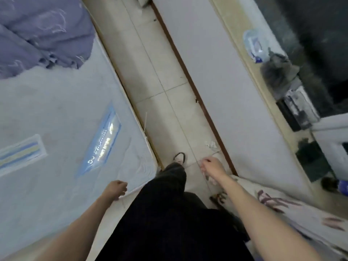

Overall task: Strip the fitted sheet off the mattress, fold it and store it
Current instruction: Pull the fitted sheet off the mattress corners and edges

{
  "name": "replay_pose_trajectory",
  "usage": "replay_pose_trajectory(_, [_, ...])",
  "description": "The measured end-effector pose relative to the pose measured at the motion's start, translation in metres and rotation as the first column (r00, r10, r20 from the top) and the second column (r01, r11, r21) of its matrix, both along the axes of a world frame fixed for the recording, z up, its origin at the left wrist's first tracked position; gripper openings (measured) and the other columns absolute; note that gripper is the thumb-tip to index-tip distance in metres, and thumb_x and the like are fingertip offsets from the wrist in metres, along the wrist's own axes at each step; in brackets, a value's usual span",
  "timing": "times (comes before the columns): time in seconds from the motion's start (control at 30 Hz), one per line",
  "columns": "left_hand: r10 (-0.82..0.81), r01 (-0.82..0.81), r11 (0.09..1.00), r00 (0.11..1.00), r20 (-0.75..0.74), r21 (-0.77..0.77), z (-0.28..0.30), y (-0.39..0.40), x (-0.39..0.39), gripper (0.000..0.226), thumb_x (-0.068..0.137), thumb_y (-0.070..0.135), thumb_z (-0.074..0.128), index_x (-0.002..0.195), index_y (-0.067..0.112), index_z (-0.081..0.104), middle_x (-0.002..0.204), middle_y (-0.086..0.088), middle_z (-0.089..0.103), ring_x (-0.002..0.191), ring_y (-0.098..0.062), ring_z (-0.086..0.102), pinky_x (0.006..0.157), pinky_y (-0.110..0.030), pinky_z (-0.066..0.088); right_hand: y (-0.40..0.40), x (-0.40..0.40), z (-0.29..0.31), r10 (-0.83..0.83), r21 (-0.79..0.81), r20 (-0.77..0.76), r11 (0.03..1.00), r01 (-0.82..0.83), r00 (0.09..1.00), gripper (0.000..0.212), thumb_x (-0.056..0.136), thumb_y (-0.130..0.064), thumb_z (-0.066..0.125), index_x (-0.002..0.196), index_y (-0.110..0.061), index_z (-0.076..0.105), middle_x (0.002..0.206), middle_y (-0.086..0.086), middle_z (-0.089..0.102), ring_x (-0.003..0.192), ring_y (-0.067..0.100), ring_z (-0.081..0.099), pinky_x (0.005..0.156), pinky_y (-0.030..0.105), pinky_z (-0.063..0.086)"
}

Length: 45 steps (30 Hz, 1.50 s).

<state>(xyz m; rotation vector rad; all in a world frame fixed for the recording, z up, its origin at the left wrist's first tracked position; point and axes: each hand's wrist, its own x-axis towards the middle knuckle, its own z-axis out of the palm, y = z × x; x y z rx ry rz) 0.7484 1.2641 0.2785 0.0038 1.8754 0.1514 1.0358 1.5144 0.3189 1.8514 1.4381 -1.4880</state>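
The bare pale-blue mattress [62, 113] fills the left of the head view, its labels showing. A purple fitted sheet [41, 32] lies bunched on its far upper-left part. My left hand [115, 188] hangs over the mattress's near corner, fingers loosely curled and holding nothing. My right hand [212, 165] reaches out over the floor near the wall's brown skirting, fingers slightly apart and empty. My dark trousers and one sandalled foot [179, 158] stand in the aisle between bed and wall.
A narrow tiled floor strip [150, 72] runs between mattress and white wall [222, 72]. A ledge on the right carries a plastic bottle [255, 45], a grey cloth [278, 72] and dark boxes. A patterned white fabric [293, 210] lies at lower right. Scrap paper [211, 144] lies on the floor.
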Motion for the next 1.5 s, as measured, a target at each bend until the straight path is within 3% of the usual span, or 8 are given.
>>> replay_pose_trajectory(0.2, [0.261,-0.261,0.965,0.965,-0.015,-0.006,-0.015,0.097,-0.029,0.020,0.101,0.020,0.053,0.109,0.004,0.061,0.097,-0.011,0.065,0.081,-0.024,0.059,0.065,-0.027,0.037,0.173,-0.102,-0.016,0.156,0.088,-0.108,0.985,-0.147,0.982,0.022,0.099,-0.031,0.050,0.106,-0.019,0.067,0.098,0.001,0.072,0.088,0.017,0.067,0.076,0.033,0.055])
replay_pose_trajectory(0.33, [0.180,-0.181,0.980,0.984,0.017,0.077,-0.001,0.209,-0.054,0.029,0.102,0.028,0.049,0.116,0.006,0.062,0.114,-0.012,0.067,0.107,-0.027,0.065,0.081,-0.034,0.047,0.259,-0.122,-0.021,0.364,0.005,0.026,0.931,-0.365,0.931,0.025,0.100,-0.026,0.047,0.099,-0.012,0.068,0.096,0.008,0.069,0.088,0.025,0.065,0.079,0.038,0.054])
replay_pose_trajectory(0.6, [0.292,-0.242,0.871,0.955,-0.055,0.427,0.039,0.405,-0.160,0.023,0.099,0.034,0.054,0.105,0.015,0.066,0.105,-0.005,0.071,0.099,-0.021,0.068,0.092,-0.037,0.052,0.415,-0.199,-0.021,0.541,-0.128,0.191,0.841,-0.526,0.819,0.020,0.098,-0.020,0.049,0.092,-0.008,0.063,0.092,0.013,0.067,0.076,0.025,0.058,0.067,0.032,0.045])
replay_pose_trajectory(0.77, [0.500,-0.455,0.814,0.865,-0.038,0.361,0.018,0.453,-0.235,0.029,0.099,0.028,0.053,0.114,0.007,0.066,0.108,-0.010,0.071,0.099,-0.023,0.068,0.095,-0.040,0.054,0.506,-0.336,-0.038,0.614,-0.145,0.164,0.789,-0.597,0.772,0.017,0.096,-0.015,0.047,0.091,-0.008,0.062,0.085,0.011,0.063,0.073,0.025,0.055,0.062,0.030,0.042])
replay_pose_trajectory(0.93, [0.696,-0.687,0.717,0.715,-0.067,0.116,0.002,0.435,-0.288,0.023,0.098,0.020,0.051,0.089,0.004,0.065,0.095,-0.015,0.067,0.097,-0.037,0.065,0.096,-0.045,0.051,0.546,-0.517,-0.033,0.740,-0.086,0.036,0.672,-0.736,0.672,0.021,0.100,-0.018,0.049,0.103,-0.006,0.065,0.089,0.011,0.066,0.073,0.022,0.057,0.062,0.031,0.044])
replay_pose_trajectory(1.07, [0.878,-0.865,0.479,0.470,-0.094,0.151,0.002,0.434,-0.330,0.028,0.100,0.022,0.052,0.109,0.000,0.068,0.115,-0.018,0.070,0.110,-0.034,0.065,0.096,-0.042,0.050,0.554,-0.661,-0.014,0.894,-0.050,0.004,0.449,-0.892,0.449,0.022,0.099,-0.024,0.049,0.102,-0.011,0.066,0.099,0.007,0.071,0.080,0.020,0.062,0.069,0.033,0.048])
replay_pose_trajectory(1.2, [0.983,-0.977,0.182,0.179,-0.033,0.115,-0.018,0.444,-0.387,0.024,0.102,0.019,0.052,0.113,0.001,0.065,0.112,-0.018,0.070,0.085,-0.025,0.063,0.064,-0.027,0.042,0.547,-0.797,-0.020,0.961,-0.014,-0.015,0.277,-0.961,0.278,0.018,0.097,-0.025,0.050,0.093,-0.018,0.066,0.098,0.005,0.072,0.084,0.020,0.066,0.077,0.034,0.053])
replay_pose_trajectory(1.5, [0.998,-0.972,0.057,0.053,-0.022,0.230,-0.073,0.468,-0.594,0.015,0.096,0.015,0.053,0.094,0.008,0.066,0.089,-0.011,0.062,0.082,-0.020,0.053,0.070,-0.031,0.040,0.503,-1.027,-0.074,0.998,-0.016,0.039,-0.049,-0.999,-0.049,0.019,0.092,-0.022,0.051,0.087,-0.015,0.068,0.096,0.007,0.074,0.091,0.028,0.069,0.091,0.045,0.054])
